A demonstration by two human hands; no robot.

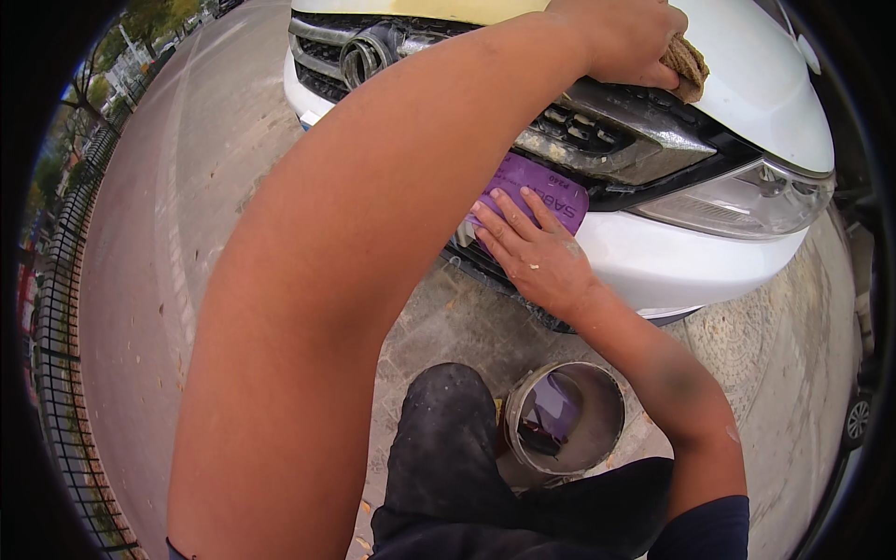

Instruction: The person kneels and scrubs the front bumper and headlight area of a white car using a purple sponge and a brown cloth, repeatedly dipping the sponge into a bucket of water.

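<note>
My left hand [623, 45] reaches across to the hood edge of a white car [752, 70] and grips a brown, crumpled cloth or sponge [686, 66]. Below the grille [602, 143], my right hand [539, 255] lies flat on a purple sheet of sandpaper [563, 199], holding it against the front bumper [672, 255]. The sheet bears printed writing. Part of it is hidden by my fingers and left forearm. To the right of the sheet is the clear headlight [742, 199]. A yellowish patch [448, 8] shows on the hood.
A round bucket [514, 420] with cloudy water, a purple piece and a dark object stands on the paving beside my knee [448, 406]. A black metal fence [66, 336] runs along the left. Another car's wheel [857, 420] shows at the far right.
</note>
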